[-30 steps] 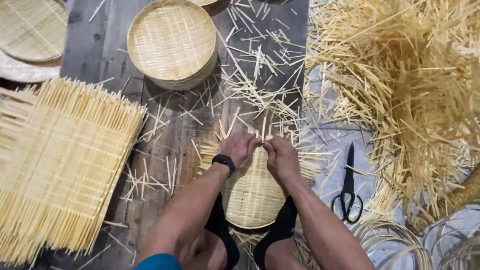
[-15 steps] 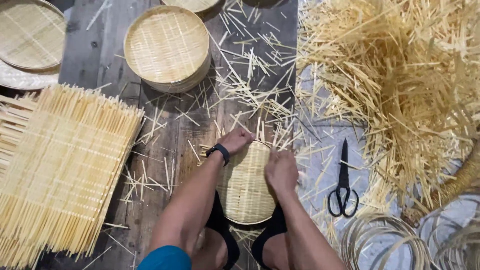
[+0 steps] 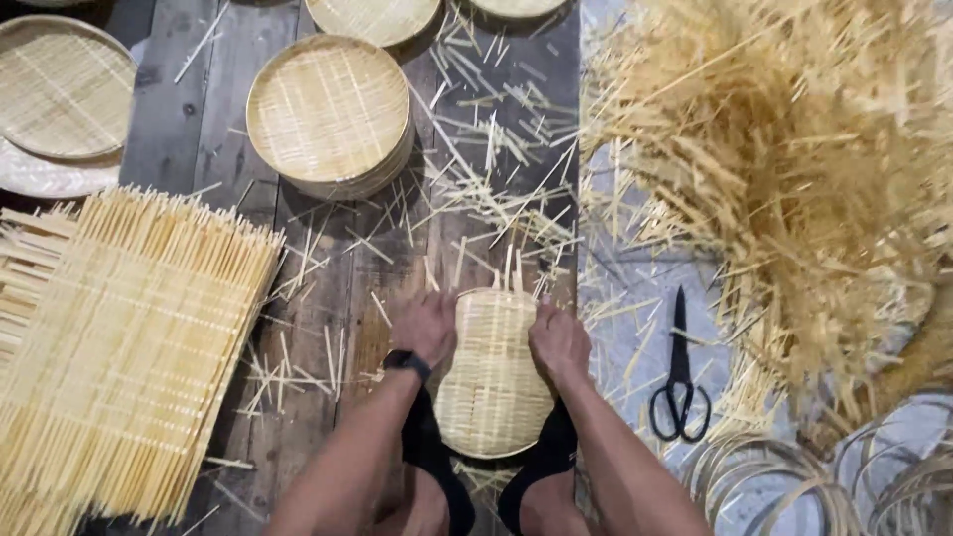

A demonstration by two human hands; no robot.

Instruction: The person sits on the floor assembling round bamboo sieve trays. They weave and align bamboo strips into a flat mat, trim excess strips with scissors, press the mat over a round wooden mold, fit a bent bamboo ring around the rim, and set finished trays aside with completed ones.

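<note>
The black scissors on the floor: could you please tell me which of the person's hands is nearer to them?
Right. The right hand grips the right edge of the round woven bamboo tray, on the side toward the black scissors. The left hand holds the tray's far edge, farther away.

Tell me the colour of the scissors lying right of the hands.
Black, handles and blades alike: the scissors show best in the head view, on the pale floor.
</note>
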